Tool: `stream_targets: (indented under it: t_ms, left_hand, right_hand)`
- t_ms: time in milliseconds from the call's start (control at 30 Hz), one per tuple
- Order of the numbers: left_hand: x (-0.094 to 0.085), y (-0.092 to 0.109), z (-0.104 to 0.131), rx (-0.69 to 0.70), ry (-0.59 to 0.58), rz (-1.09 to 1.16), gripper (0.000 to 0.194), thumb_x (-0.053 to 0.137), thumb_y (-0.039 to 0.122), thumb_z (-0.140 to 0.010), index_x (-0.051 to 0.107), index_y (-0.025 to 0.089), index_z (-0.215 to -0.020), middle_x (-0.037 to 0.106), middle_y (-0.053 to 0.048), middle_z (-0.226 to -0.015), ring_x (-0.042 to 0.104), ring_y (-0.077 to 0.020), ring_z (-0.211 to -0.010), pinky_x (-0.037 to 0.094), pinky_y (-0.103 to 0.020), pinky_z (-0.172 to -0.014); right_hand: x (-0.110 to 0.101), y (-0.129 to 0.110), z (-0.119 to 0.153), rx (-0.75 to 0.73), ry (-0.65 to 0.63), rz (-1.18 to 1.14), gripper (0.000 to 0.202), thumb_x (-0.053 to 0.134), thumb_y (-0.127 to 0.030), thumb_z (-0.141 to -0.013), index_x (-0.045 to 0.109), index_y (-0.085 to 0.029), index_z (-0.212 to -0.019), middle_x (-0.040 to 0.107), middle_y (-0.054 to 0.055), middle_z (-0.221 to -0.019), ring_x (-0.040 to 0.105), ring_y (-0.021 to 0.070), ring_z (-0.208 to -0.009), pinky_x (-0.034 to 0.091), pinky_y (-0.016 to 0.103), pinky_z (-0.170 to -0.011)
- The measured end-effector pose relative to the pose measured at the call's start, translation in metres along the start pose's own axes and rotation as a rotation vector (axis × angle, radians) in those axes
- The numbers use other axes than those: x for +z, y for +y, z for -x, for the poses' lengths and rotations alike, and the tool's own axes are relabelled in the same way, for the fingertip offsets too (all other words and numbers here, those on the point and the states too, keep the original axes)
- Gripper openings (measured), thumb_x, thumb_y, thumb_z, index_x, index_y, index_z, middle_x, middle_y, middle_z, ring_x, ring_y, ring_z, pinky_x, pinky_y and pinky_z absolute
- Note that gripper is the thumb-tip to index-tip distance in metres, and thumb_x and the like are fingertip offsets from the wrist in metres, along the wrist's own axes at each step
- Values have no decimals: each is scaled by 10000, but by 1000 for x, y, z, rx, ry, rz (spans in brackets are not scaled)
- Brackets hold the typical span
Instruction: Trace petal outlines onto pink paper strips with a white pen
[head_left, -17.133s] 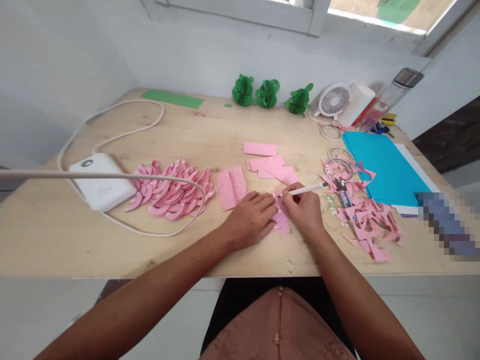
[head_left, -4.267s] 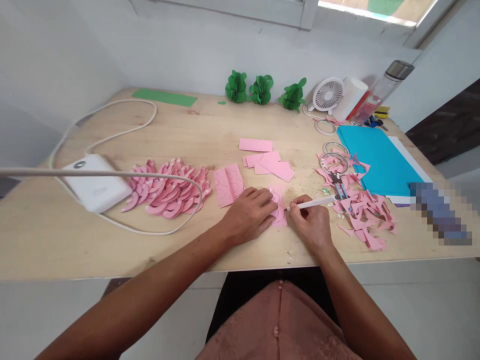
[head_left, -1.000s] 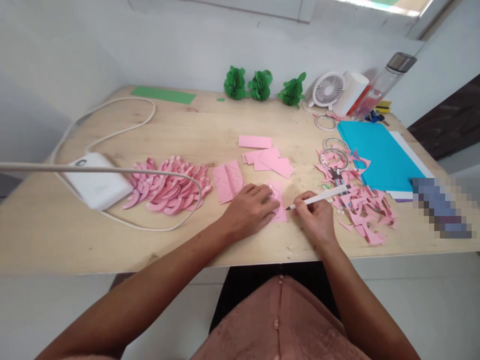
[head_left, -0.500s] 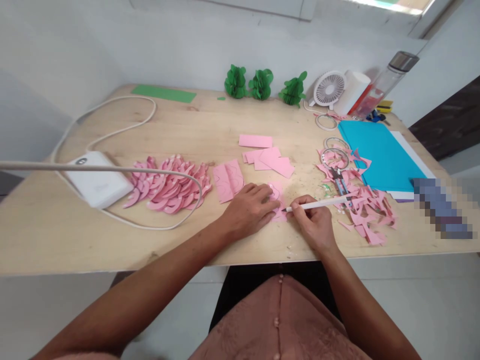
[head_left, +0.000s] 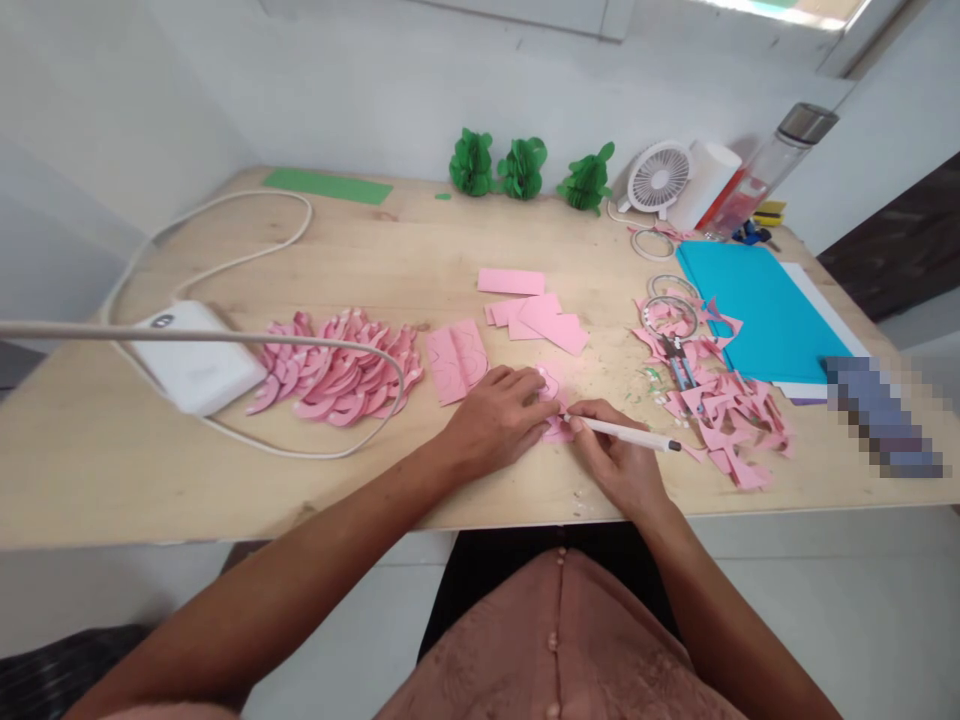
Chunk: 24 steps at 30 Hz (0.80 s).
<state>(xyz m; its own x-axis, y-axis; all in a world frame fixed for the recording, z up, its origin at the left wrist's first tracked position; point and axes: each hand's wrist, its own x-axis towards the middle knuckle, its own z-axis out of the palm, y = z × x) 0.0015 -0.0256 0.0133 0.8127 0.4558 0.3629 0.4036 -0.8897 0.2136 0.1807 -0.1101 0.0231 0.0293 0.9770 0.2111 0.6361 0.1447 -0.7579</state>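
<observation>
My right hand (head_left: 619, 458) is closed around a white pen (head_left: 630, 432), its tip on a small pink paper (head_left: 553, 384) with curved lines drawn on it. My left hand (head_left: 501, 418) lies flat with its fingers over the left part of that paper, which hides some of it. Just left of it is a folded pink sheet (head_left: 456, 362) with drawn curves. Behind the hands are several pink rectangles (head_left: 511, 282). A heap of cut pink petal shapes (head_left: 349, 370) sits farther left.
Scissors (head_left: 681, 368) lie among pink scraps (head_left: 739, 425) on the right, near tape rolls (head_left: 652, 244) and a blue folder (head_left: 765, 310). A white power bank (head_left: 196, 358) with a looping cable is left. Green paper shapes (head_left: 520, 170), a fan (head_left: 660, 178) and a bottle (head_left: 772, 165) stand behind.
The pen's rear end has swung down toward me and its tip has shifted slightly up and left, with my right hand. My left hand has stayed nearly still. Dark checked cloth now shows at the lower left.
</observation>
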Motion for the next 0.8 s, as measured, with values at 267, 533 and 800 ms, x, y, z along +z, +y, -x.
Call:
stream_targets:
  t_ms: [267,533,800]
  left_hand:
    - [1,-1,0,5,15,5,241,440,192,-944,656,195,-1049,617,-110,-1060,558,-235,-1100,429,-383,-907]
    - [2,-2,1,3,20,14,248,439,186,-944,661,195,-1054,620,-108,-1056,555,-239,-1111,434,-390,-909]
    - [3,-2,1,7,20,9,242,444,188,-943,660,195,-1053,618,-110,-1067,554,-243,-1117,433,-395,-917]
  right_hand:
    - [0,0,0,-2,6,24,182,494,-304,-934,641,-197,-949,696,26,-850,622,153,-740,438,245,-623]
    - [1,2,1,7,9,-14,174,500,-300,-935,637,-194,-945,679,27,-843,599,148,-725,422,244,-610]
    - [2,4,1,-2,19,-31,159,505,-300,-934,635,-210,-947,678,26,-842,601,157,-731,427,252,-605]
